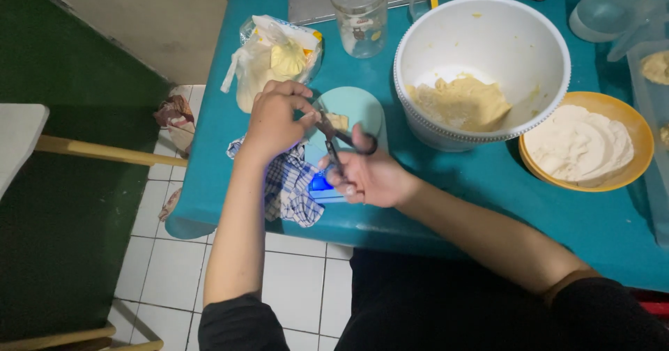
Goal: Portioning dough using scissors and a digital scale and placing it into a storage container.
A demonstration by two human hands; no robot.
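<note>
i see my right hand [369, 177] gripping dark scissors [343, 140] over a small pale green scale [359, 110], its display glowing blue near my wrist. my left hand [273, 119] pinches something small and thin by the blades; i can't tell what it is. a yellowish lump [339, 121] sits on the scale. a checked cloth [293, 184] lies under my hands on the teal table [446, 204]. just beside stands a white bowl [481, 69] with dough, then an orange bowl [592, 142] of flour, a plastic bag [275, 58] and a clear jar [360, 13].
</note>
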